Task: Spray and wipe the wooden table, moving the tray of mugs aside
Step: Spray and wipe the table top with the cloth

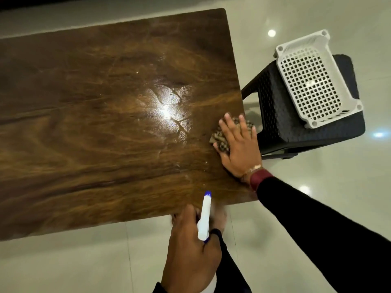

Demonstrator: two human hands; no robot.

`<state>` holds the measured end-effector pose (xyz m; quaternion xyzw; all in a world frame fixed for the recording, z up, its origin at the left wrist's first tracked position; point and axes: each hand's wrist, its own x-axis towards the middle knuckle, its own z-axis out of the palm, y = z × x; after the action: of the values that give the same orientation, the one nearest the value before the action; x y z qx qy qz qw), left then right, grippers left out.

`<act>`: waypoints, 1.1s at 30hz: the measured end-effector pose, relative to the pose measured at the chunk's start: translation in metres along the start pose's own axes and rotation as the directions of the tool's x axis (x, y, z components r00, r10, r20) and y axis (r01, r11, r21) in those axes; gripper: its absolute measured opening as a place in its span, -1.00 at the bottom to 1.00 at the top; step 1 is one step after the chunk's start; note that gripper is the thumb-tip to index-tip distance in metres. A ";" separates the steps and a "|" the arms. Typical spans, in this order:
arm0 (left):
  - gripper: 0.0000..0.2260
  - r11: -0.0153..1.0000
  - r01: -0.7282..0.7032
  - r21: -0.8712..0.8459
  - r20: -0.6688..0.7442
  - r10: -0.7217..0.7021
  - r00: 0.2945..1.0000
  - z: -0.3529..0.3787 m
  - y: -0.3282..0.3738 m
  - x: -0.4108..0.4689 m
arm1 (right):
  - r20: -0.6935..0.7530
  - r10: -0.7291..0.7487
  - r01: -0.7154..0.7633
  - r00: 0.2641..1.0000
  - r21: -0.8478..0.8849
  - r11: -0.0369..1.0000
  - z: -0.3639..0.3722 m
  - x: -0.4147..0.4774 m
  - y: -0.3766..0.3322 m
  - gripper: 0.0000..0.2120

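A: Any label readable on the spray bottle (204,216)?
B: None. Left hand (191,248), lower centre, fingers clamped round it.
A: Right hand (239,145)?
B: Fingers spread flat on a patterned cloth (222,137), at the worktop (95,123) right edge.

Table (95,123) cut off at left edge of frame; legs out of sight under the top. Cloth (226,136) mostly covered by right hand (239,149), only patterned fringe visible past the fingers. Spray bottle (204,216): body hidden behind left hand (190,250), only white head and blue tip visible; fingers beside it motion-blurred. Both forearms cut by bottom and right edges. Stool (296,123) seat largely covered by white basket (313,81). Glare washing out wood grain mid-table.
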<state>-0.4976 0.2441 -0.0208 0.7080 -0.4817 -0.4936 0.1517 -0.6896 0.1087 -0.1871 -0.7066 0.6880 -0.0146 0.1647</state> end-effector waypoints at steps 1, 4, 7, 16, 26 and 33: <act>-0.78 1.000 0.009 0.010 0.019 -0.010 1.000 0.001 0.001 0.000 | 0.011 -0.055 0.056 0.998 -0.020 0.998 0.005 -0.026 0.002 -0.24; -0.79 0.999 0.045 -0.001 0.017 -0.045 0.999 0.001 0.006 0.000 | 0.094 -0.177 0.181 0.980 -0.041 0.983 0.017 -0.111 0.019 -0.14; -0.78 0.998 0.055 -0.022 -0.010 -0.056 0.998 -0.003 0.008 0.004 | 0.106 -0.101 0.104 0.989 -0.018 0.994 0.015 -0.123 0.038 -0.11; -0.81 0.997 0.075 0.028 -0.035 -0.074 0.997 -0.034 -0.016 0.007 | 0.048 -0.088 0.089 0.995 -0.005 0.996 0.047 -0.047 -0.132 -0.08; -0.65 0.989 0.147 0.021 -0.083 -0.145 0.986 -0.059 -0.032 0.025 | 0.041 0.309 -0.310 0.950 0.006 0.951 0.029 -0.040 -0.083 -0.14; -0.58 0.999 -0.037 0.005 -0.052 0.037 0.998 -0.094 -0.014 0.055 | 0.070 -0.051 0.053 0.996 -0.028 0.998 0.058 -0.005 -0.225 -0.36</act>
<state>-0.4079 0.1802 -0.0169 0.7121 -0.4915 -0.4709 0.1719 -0.4581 0.1260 -0.1839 -0.7268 0.6634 0.0160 0.1772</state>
